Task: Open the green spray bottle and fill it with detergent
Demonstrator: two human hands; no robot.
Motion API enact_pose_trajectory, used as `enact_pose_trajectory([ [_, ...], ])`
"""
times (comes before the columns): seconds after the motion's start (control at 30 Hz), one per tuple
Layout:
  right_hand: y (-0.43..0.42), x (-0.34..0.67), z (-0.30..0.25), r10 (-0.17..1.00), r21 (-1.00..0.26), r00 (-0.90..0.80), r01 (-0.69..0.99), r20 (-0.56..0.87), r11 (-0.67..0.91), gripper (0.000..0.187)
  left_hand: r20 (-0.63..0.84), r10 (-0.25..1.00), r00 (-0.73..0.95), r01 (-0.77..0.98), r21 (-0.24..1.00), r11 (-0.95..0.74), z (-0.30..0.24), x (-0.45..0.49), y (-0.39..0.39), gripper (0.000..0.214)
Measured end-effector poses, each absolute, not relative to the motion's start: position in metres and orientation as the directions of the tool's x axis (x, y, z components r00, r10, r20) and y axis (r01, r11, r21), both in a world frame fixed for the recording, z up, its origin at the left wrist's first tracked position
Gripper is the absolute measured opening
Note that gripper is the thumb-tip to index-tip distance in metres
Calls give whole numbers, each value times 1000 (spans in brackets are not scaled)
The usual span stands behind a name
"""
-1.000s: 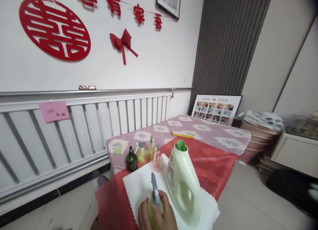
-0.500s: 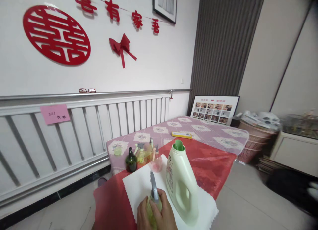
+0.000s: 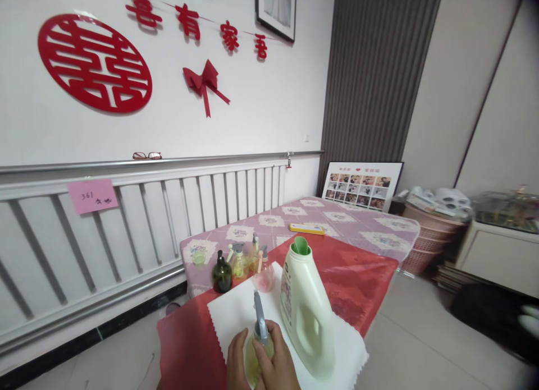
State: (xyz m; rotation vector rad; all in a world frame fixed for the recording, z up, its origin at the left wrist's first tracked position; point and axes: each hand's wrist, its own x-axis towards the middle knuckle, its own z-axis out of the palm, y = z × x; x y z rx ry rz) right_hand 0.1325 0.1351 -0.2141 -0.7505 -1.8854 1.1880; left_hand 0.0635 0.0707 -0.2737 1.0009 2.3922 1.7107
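Right hand [image 3: 269, 365] wraps closed round a small spray bottle [image 3: 258, 325], thumb on the left side and fingers on the right, grey nozzle sticking up above the hand. Spray bottle stands upright on a white cloth [image 3: 233, 314] at the near end of the table [image 3: 362, 233], just left of a big pale green jug [image 3: 306, 322], not clearly touching it. Dark green bottle [image 3: 222, 273] and pink bottle [image 3: 264, 275] stand further back by the cloth's far edge; left hand out of view.
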Motion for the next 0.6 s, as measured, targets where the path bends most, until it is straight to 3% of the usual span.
enact_pose_trajectory([
  [0.2,136,132,-215,802,-916,-499,40,328,399,22,408,530,-743,507,861,49,-273,50,72,46],
  [0.6,135,133,-205,785,-931,-547,28,290,363,21,286,654,-700,411,910,42,-262,56,77,57],
])
